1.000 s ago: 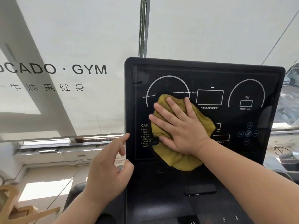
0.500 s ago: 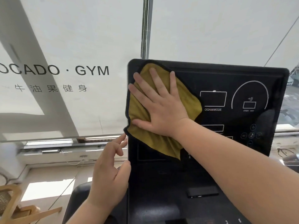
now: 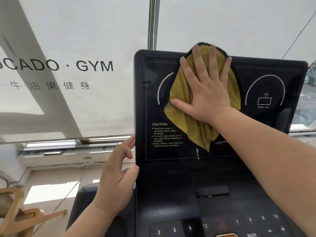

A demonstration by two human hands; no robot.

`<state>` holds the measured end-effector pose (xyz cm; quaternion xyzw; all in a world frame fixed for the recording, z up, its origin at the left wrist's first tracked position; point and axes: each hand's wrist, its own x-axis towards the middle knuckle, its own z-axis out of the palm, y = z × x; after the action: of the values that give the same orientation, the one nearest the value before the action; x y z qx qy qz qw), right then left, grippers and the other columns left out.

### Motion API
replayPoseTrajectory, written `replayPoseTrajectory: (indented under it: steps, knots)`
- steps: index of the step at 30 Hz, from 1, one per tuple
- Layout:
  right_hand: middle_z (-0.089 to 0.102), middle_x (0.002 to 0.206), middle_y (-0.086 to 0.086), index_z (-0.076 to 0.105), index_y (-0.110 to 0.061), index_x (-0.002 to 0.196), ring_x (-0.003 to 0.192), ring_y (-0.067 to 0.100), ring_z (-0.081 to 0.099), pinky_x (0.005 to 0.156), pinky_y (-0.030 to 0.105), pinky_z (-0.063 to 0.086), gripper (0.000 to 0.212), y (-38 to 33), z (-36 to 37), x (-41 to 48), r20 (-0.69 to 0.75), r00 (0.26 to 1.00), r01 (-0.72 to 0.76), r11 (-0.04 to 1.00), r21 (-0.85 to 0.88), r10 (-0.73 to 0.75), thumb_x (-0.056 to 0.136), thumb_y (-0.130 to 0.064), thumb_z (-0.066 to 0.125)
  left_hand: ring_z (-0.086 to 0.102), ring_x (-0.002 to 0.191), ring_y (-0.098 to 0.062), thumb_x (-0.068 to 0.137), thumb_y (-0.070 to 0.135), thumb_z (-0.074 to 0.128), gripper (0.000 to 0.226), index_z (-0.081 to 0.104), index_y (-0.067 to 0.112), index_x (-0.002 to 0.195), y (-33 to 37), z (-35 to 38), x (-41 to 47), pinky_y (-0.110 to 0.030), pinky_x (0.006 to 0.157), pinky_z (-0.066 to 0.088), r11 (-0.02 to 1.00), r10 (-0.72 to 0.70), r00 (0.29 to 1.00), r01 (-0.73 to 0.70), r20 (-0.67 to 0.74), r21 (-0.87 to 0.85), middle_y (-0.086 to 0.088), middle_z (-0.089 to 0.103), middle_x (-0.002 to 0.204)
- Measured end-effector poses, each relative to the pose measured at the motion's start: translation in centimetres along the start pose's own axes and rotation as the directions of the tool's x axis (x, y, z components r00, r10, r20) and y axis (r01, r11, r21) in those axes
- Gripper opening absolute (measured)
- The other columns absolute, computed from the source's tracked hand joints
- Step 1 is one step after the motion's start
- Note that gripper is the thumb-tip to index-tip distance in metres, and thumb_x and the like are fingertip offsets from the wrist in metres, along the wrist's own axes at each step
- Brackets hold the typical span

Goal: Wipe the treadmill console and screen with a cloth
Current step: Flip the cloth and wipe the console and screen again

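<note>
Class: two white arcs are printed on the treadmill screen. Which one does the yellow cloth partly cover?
The left arc, above the CAUTION text: the cloth hides its right part. The right arc, over the speed icon, shows whole.

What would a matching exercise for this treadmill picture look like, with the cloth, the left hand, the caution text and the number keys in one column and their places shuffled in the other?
Things
1. yellow cloth
2. left hand
3. CAUTION text
4. number keys

Places
A. low on the console, near the bottom of the picture
B. at the left edge of the screen
C. under the flat right hand, at the screen's top middle
D. lower left of the screen

Pairs: 1-C, 2-B, 3-D, 4-A
</note>
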<state>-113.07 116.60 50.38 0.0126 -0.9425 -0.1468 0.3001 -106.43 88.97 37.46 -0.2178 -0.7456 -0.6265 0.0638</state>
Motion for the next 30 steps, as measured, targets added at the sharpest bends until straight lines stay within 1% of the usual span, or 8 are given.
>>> replayPoseTrajectory:
  steps: [3, 9, 16, 19, 23, 25, 27, 30]
  knots:
    - [-0.001, 0.173, 0.009, 0.005, -0.029, 0.165, 0.156, 0.048, -0.005, 0.116, 0.077, -0.003, 0.107, -4.0, -0.1, 0.0, -0.003, 0.998, -0.060, 0.996, 0.060, 0.060, 0.082, -0.094, 0.026, 0.049, 0.139, -0.018, 0.073, 0.023, 0.045, 0.020, 0.046, 0.018, 0.092, -0.3, 0.1, -0.4, -0.051, 0.112, 0.036, 0.996, -0.027, 1.000, 0.026, -0.012, -0.090, 0.012, 0.056, 0.145]
    - [0.003, 0.174, 0.001, 0.012, -0.034, 0.164, 0.158, 0.040, -0.006, 0.117, 0.075, -0.008, 0.099, -12.1, 3.2, -7.2, 0.040, 0.975, 0.211, 0.970, 0.120, -0.217, 0.084, -0.087, 0.038, 0.056, 0.126, -0.018, 0.079, 0.024, 0.045, 0.017, 0.050, 0.037, 0.089, -0.8, 0.8, -1.0, -0.052, 0.105, 0.045, 0.994, -0.046, 0.982, 0.026, -0.182, -0.107, 0.020, 0.059, 0.134]
    - [-0.001, 0.171, -0.006, 0.013, -0.034, 0.163, 0.159, 0.026, -0.004, 0.125, 0.059, -0.009, 0.087, -11.5, 6.6, -15.9, 0.075, 0.927, 0.359, 0.929, 0.093, -0.366, 0.093, -0.071, 0.047, 0.051, 0.133, -0.026, 0.081, 0.028, 0.048, 0.020, 0.047, 0.033, 0.101, -2.1, 2.4, -2.2, -0.060, 0.102, 0.045, 0.997, -0.023, 0.992, 0.032, -0.123, 0.071, 0.010, 0.049, 0.147]
    - [-0.002, 0.172, -0.005, 0.006, -0.033, 0.164, 0.159, 0.026, -0.006, 0.126, 0.057, -0.006, 0.089, -6.9, 7.3, -17.6, 0.078, 0.946, 0.312, 0.950, 0.034, -0.314, 0.093, -0.073, 0.043, 0.042, 0.140, -0.015, 0.080, 0.026, 0.050, 0.026, 0.047, 0.029, 0.105, -2.1, 3.2, -2.8, -0.055, 0.106, 0.043, 0.990, 0.036, 0.992, -0.020, -0.118, 0.140, 0.008, 0.044, 0.151]
    - [-0.002, 0.171, -0.001, 0.003, -0.033, 0.163, 0.159, 0.033, -0.006, 0.124, 0.064, -0.004, 0.101, -1.8, 7.5, -19.7, 0.125, 0.982, 0.141, 0.990, 0.022, -0.142, 0.084, -0.080, 0.046, 0.036, 0.145, -0.017, 0.078, 0.023, 0.048, 0.031, 0.049, 0.024, 0.109, -2.0, 3.2, -3.1, -0.059, 0.108, 0.039, 0.972, 0.062, 0.996, -0.045, -0.065, 0.233, 0.015, 0.038, 0.152]
    - [-0.002, 0.172, 0.004, 0.007, -0.031, 0.162, 0.158, 0.039, -0.003, 0.122, 0.069, -0.001, 0.103, -2.3, 7.1, -19.8, 0.150, 0.986, 0.060, 0.997, 0.045, -0.066, 0.082, -0.081, 0.049, 0.035, 0.145, -0.014, 0.078, 0.017, 0.050, 0.032, 0.050, 0.020, 0.110, -1.8, 3.1, -3.0, -0.056, 0.109, 0.039, 0.967, 0.063, 0.997, -0.047, -0.054, 0.251, 0.026, 0.033, 0.152]
    - [-0.002, 0.172, 0.006, 0.007, -0.030, 0.162, 0.157, 0.043, -0.006, 0.120, 0.072, -0.004, 0.103, -4.8, 6.4, -19.3, 0.166, 0.986, -0.004, 0.997, 0.079, -0.009, 0.082, -0.080, 0.049, 0.034, 0.145, -0.010, 0.078, 0.009, 0.052, 0.035, 0.050, 0.018, 0.112, -1.6, 2.9, -3.1, -0.049, 0.112, 0.037, 0.970, 0.052, 0.997, -0.038, -0.054, 0.241, 0.025, 0.032, 0.154]
    - [-0.001, 0.173, 0.002, 0.012, -0.033, 0.162, 0.157, 0.041, -0.008, 0.119, 0.073, -0.006, 0.096, -10.0, 5.8, -18.2, 0.161, 0.979, 0.098, 0.983, 0.158, -0.124, 0.086, -0.070, 0.057, 0.035, 0.145, -0.010, 0.079, 0.007, 0.052, 0.044, 0.049, 0.020, 0.121, -1.7, 2.7, -3.6, -0.049, 0.114, 0.036, 0.976, 0.019, 0.998, -0.007, -0.053, 0.219, 0.009, 0.039, 0.156]
